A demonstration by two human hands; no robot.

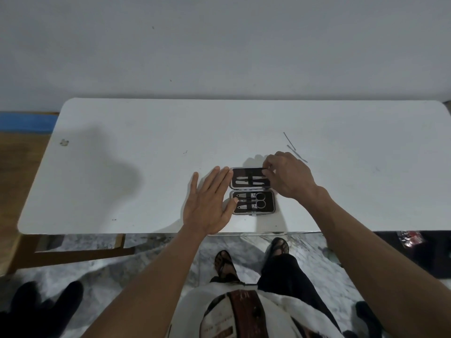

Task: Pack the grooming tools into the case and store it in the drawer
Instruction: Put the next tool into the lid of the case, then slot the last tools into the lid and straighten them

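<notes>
A small black grooming case (252, 190) lies open on the white table (146, 167), both halves facing up. Scissors (259, 200) and clippers sit strapped in the near half. Slim metal tools (249, 181) lie in the far half. My left hand (210, 203) rests flat on the table against the case's left side, fingers spread, thumb touching the near half. My right hand (288, 176) hovers over the far half's right end, fingertips pinched on a thin metal tool at the case's edge. Several thin metal tools (294, 148) lie loose on the table beyond my right hand.
The table stands against a pale wall (219, 45). Its front edge is close to my legs, and my sandalled feet (251, 254) show below on a marbled floor. A wooden frame (73, 250) sits under the table's left end. No drawer is in view.
</notes>
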